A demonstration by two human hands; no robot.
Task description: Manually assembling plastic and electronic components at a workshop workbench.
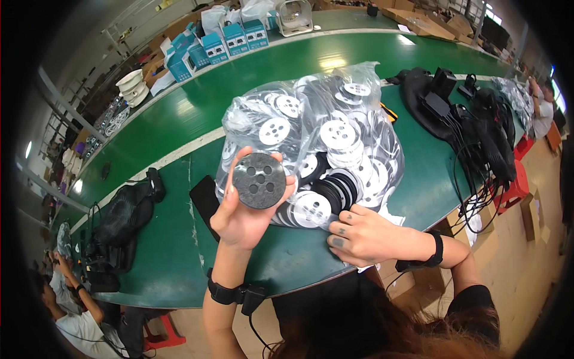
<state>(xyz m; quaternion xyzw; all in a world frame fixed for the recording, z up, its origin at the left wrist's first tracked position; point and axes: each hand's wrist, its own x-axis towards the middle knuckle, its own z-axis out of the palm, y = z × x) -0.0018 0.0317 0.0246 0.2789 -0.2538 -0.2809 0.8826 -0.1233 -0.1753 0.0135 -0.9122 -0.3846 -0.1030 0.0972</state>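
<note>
The person's left hand (246, 222) is partly closed around a dark disc (259, 180), thumb on one side and fingertips at the rim. The disc is raised above the counter (286, 258), inward of its near edge and just in front of a clear plastic bag (353, 78). The right hand (359, 235) has its fingers curled in at the bag's near right side, close to the counter's near edge. It touches the bag; whether it grips the film or a piece inside cannot be told, as the fingertips are hidden.

Progress: one disc is clear of the bag and presented face-up to view. The bulk is not yet handled piece by piece, in my judgement: the bag is full of white discs (337, 134), with a row of black discs (336, 191) standing on edge toward its near side. No separate pile of finished pieces is identified on the counter around the hands. The work therefore appears to be at an early stage.

Condition of the held disc: round, flat, dark grey to black, with several round holes grouped about its middle. The face has a mottled sheen; whether these marks are scuffs or reflections cannot be determined. No break shows along the visible rim.
</note>
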